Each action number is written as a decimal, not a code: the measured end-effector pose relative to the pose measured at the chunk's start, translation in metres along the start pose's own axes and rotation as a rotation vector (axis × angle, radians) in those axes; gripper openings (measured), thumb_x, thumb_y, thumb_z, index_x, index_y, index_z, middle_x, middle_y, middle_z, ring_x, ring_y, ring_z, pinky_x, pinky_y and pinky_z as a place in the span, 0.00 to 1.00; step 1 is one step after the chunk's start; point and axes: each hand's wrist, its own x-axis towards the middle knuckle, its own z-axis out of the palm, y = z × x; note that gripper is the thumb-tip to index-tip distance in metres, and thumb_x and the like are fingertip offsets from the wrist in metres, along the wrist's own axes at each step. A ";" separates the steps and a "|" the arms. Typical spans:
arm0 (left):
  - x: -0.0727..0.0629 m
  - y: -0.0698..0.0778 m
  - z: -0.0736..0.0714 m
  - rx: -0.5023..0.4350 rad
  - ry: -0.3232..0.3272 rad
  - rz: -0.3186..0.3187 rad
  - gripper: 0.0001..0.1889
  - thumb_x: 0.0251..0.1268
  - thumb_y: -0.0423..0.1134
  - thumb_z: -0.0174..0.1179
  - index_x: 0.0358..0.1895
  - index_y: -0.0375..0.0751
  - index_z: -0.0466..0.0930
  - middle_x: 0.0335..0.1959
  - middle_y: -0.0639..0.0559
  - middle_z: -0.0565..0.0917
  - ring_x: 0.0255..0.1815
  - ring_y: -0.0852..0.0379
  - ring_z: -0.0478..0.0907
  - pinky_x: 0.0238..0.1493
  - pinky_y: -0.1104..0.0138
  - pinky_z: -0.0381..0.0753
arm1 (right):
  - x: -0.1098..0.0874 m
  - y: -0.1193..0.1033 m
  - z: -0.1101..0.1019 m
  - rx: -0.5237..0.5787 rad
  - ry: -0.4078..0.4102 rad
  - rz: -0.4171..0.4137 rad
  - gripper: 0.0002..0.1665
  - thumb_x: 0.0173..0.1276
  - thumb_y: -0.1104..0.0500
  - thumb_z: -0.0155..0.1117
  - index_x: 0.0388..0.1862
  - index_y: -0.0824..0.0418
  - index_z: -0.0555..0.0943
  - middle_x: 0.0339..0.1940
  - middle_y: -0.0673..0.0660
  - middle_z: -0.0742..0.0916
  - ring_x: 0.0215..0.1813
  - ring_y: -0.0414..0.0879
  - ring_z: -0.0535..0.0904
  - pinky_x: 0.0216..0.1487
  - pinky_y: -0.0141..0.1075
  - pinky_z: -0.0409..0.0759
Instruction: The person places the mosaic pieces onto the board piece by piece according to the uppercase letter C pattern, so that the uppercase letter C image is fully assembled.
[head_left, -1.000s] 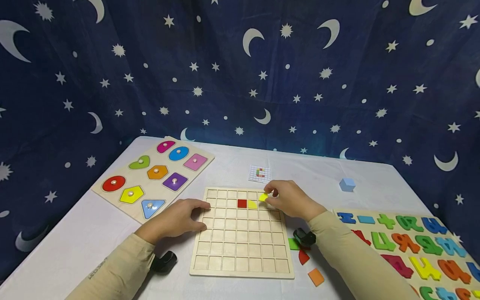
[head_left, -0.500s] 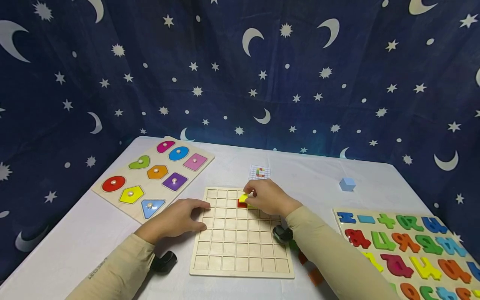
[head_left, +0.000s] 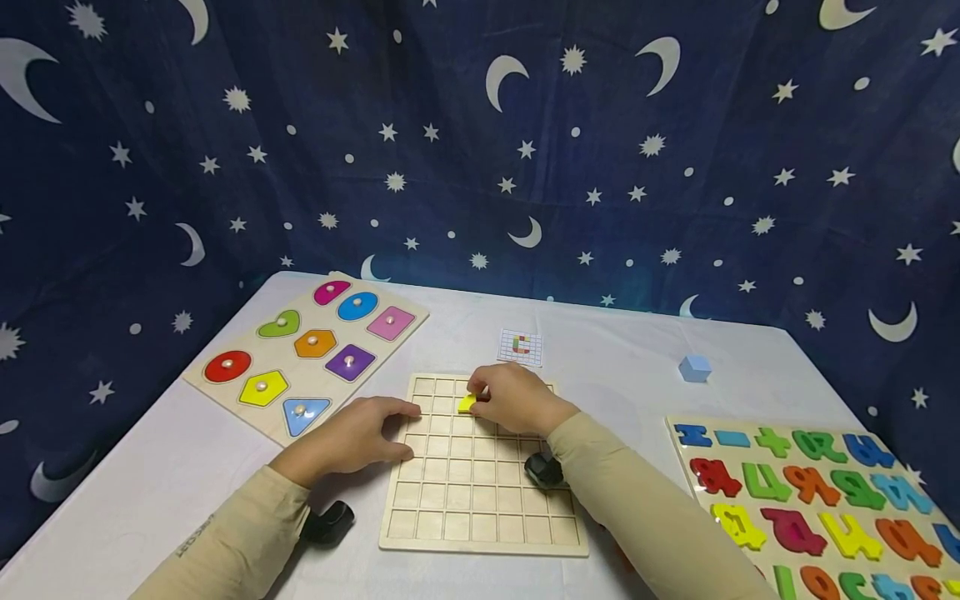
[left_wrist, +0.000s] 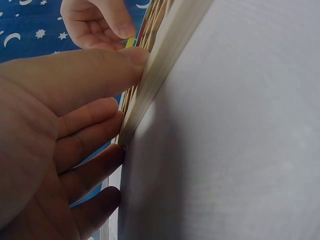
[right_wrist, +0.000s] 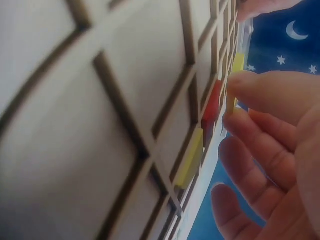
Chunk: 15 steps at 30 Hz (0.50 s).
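Leftmost lies one knobbed puzzle (head_left: 317, 318) bearing nine shapes (head_left: 302, 344). Next, the left hand (head_left: 356, 433) touches the left edge of one grid board (head_left: 461, 475), thumb and fingers spread apart. Over the board's far part, one held yellow tile (head_left: 466, 403) sits pinched narrowly between thumb and finger of the right hand (head_left: 517, 398). Rightward of it, one red tile (right_wrist: 211, 107) and one second yellow tile (right_wrist: 190, 162) occupy the grid. Beyond that hand lies one patterned card (head_left: 521, 347); farther right come one blue cube (head_left: 695, 369) and one letter board (head_left: 738, 457), partly out of view.
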 end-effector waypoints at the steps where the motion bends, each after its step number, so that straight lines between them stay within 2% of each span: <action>1: 0.000 0.000 0.000 0.000 0.000 0.000 0.28 0.53 0.39 0.76 0.60 0.42 0.82 0.60 0.47 0.81 0.66 0.44 0.73 0.68 0.50 0.69 | 0.000 0.000 0.001 -0.004 0.001 -0.002 0.10 0.66 0.58 0.71 0.45 0.57 0.84 0.39 0.49 0.88 0.41 0.42 0.82 0.47 0.38 0.80; 15: -0.001 0.000 0.000 -0.012 -0.003 -0.005 0.28 0.53 0.39 0.77 0.60 0.42 0.82 0.60 0.47 0.81 0.67 0.44 0.72 0.69 0.50 0.69 | 0.001 -0.003 0.003 -0.030 0.008 -0.037 0.10 0.65 0.58 0.72 0.43 0.57 0.84 0.39 0.50 0.87 0.39 0.42 0.80 0.48 0.39 0.80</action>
